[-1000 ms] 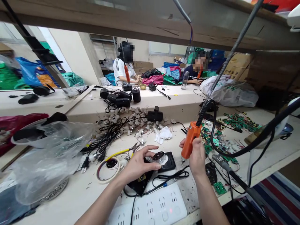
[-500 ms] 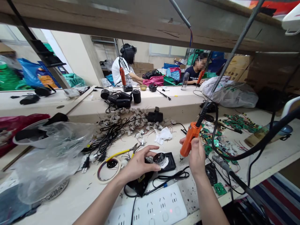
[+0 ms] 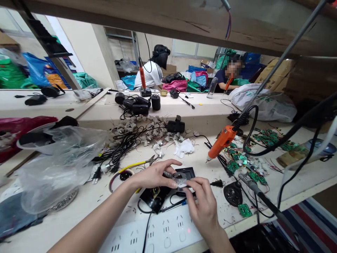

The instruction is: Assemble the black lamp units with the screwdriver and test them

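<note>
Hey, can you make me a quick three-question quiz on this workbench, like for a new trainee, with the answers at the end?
1. True or false: the left hand and right hand are both at the small clear part, and neither touches the orange driver.
2. What color are the handles of the pliers? A) red B) yellow C) blue
3. Fill in the blank: the orange driver hangs with its tip pointing ____.

Key: 1 true; 2 B; 3 down
</note>
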Available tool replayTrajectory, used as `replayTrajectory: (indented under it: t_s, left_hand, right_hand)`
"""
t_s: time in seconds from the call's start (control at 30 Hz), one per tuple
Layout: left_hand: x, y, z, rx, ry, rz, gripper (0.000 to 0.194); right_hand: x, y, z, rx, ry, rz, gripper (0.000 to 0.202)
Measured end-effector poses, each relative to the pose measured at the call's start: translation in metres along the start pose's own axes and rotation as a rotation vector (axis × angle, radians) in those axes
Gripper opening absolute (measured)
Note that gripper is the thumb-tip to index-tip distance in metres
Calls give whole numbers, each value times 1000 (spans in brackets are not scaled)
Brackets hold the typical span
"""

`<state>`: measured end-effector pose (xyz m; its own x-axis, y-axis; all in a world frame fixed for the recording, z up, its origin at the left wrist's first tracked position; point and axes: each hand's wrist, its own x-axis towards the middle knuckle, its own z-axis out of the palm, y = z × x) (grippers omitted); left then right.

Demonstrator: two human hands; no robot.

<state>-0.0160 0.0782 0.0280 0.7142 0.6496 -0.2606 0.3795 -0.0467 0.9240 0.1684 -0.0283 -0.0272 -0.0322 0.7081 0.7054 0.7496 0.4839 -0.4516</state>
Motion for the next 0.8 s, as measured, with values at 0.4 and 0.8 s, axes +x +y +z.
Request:
replayTrajectory:
  t_s: [0.4,0.8]
  left_hand:
    - [-4,1,-4,-6,-106,20,65]
    - [-1,-8,-20,-50,-311,97,80]
  right_hand:
    - [1,-5,7,102,7,-72,17]
    - [1,-15,10,114,-14,-209,29]
